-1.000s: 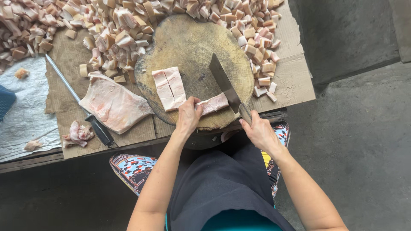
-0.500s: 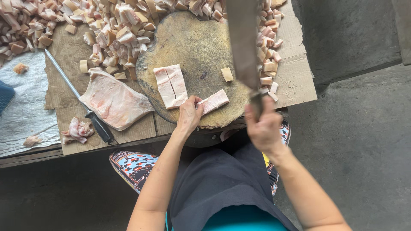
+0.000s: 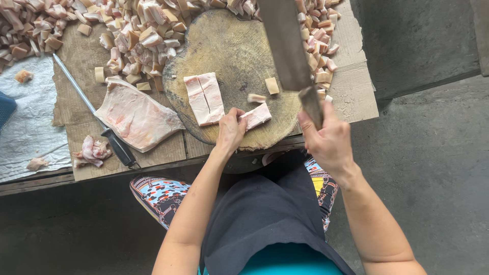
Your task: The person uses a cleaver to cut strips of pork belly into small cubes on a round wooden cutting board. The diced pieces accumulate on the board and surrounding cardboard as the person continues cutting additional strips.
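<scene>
Mid-chop: your right hand grips the cleaver raised above the round wooden block; your left hand pins the pork strip at the block's near edge. The next stroke needs your fingertips tucked back. No packages or labels seen, only flattened brown cardboard and what looks like white sacking far left.

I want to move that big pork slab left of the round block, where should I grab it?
Grip the pork slab at its broad near-right edge, which overhangs the cardboard, coming from the person's side. It lies flat and limp, and the sharpening steel crowds its left edge.
</scene>
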